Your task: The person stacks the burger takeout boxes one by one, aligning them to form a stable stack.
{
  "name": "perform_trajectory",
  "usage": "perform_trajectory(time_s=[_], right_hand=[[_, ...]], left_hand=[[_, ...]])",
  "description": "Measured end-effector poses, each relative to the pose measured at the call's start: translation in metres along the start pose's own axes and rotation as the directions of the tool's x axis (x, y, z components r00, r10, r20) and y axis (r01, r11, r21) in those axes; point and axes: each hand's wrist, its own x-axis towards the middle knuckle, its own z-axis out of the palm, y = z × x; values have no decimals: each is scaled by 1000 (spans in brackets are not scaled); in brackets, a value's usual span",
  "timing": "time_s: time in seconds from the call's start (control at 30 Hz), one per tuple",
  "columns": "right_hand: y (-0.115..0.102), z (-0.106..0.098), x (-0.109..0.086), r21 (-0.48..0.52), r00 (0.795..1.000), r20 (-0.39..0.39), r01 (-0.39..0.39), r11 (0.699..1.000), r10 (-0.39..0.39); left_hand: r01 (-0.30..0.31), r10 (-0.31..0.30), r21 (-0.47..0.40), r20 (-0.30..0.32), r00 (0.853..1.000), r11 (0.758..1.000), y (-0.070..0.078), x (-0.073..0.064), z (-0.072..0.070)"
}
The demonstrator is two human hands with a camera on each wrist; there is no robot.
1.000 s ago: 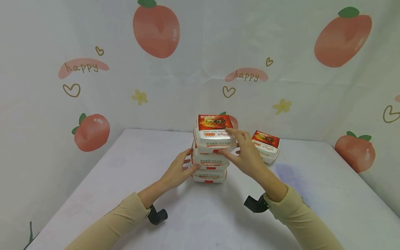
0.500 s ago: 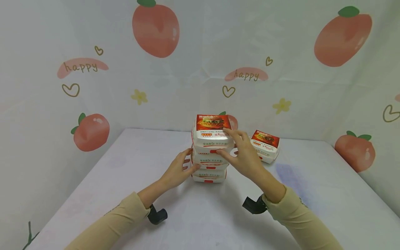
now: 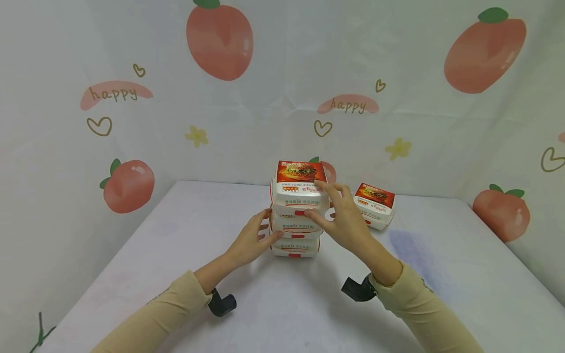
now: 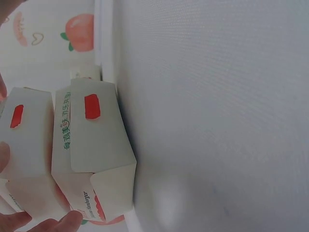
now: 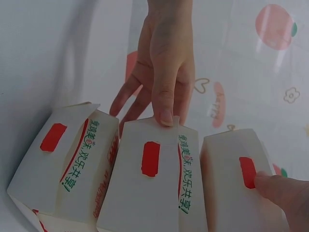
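Note:
Three white-and-red hamburger boxes stand in a stack at mid-table. My right hand [image 3: 348, 220] holds the top hamburger box [image 3: 302, 189], thumb at the red tab on its front and fingers over its right side. My left hand [image 3: 247, 246] grips the middle hamburger box [image 3: 297, 226] at its left side; its thumb [image 5: 165, 108] presses the front corner in the right wrist view. Beneath lies the bottom hamburger box [image 3: 294, 248], with its front flap [image 4: 104, 135] facing the left wrist camera. Whether the top box rests fully on the middle one, I cannot tell.
Behind and right of the stack, another hamburger box [image 3: 374, 206] sits slightly turned on the white table covering [image 3: 282, 304]. A white backdrop curtain [image 3: 265, 122] printed with peaches rises at the table's back. Black wrist-camera mounts [image 3: 359, 289] hang below both sleeves.
The top box has shifted slightly left and turned a little, now more in line with the boxes below. My right hand moved left with it; my left hand stayed in place.

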Motion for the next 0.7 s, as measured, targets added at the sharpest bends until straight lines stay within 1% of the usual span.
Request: perform_trajectory(time_s=[0.7], right_hand=[[0, -2, 1, 29, 1000, -2, 6, 1000, -6]], left_hand=[[12, -12, -5, 2, 1000, 1000, 1, 0, 0]])
